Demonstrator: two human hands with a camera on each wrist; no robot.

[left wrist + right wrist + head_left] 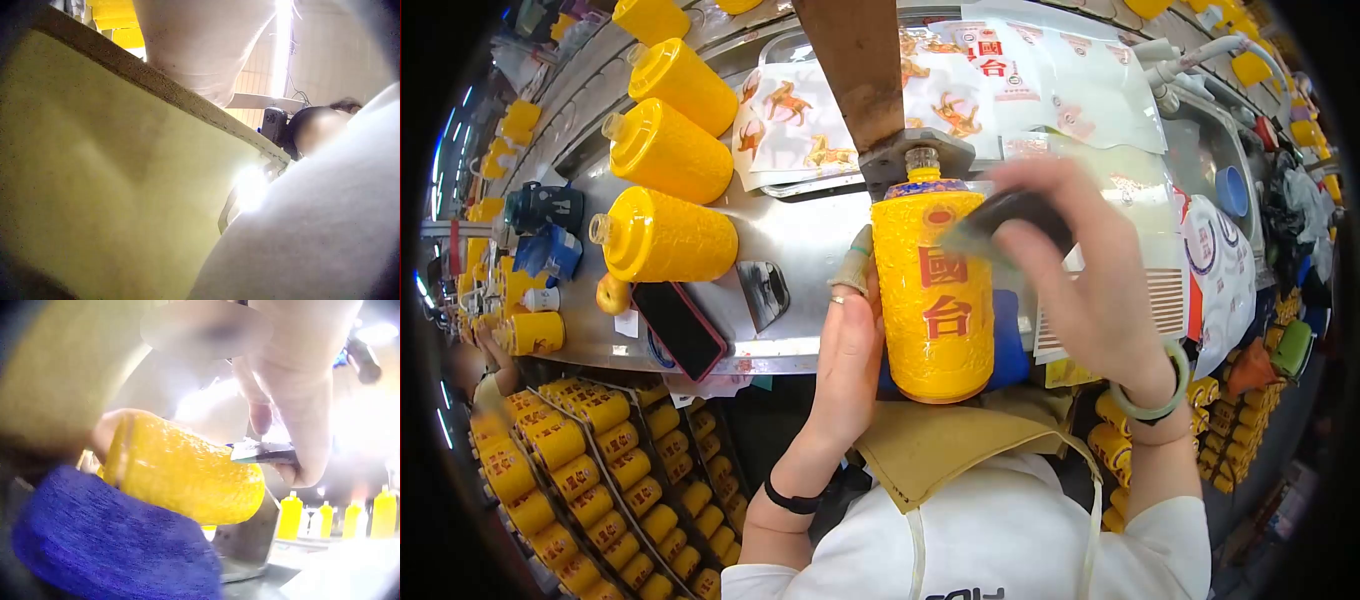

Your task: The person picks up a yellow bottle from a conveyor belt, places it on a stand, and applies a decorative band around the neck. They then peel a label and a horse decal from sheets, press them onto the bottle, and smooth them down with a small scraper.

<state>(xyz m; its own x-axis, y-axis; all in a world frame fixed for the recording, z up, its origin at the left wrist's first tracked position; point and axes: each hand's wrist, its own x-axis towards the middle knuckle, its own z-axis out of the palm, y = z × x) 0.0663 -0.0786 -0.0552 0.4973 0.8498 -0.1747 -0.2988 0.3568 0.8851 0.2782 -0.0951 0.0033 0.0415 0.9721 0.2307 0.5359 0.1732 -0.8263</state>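
Note:
A yellow bottle (pixel 930 300) with red characters on a textured surface lies with its bare glass neck in a grey metal holder (pixel 970 150), base toward the person. My left hand (pixel 850 345) holds the bottle along its left side, a finger cot on one finger; its other fingers are hidden behind the bottle. Over the upper right of the label, my right hand (pixel 1085 265) grips a dark flat scraper (pixel 1025 222), blurred in the head view. In the right wrist view, thumb and fingers pinch the scraper (pixel 265 453) right at the bottle's surface (pixel 194 472).
Several yellow bottles (pixel 670 235) lie on the metal table to the left, near a phone (pixel 675 325) and another scraper (pixel 763 295). Printed decal sheets (pixel 945 85) cover the back. A blue cloth (pixel 112 544) sits below the bottle; racks of bottles (pixel 600 480) stand lower left.

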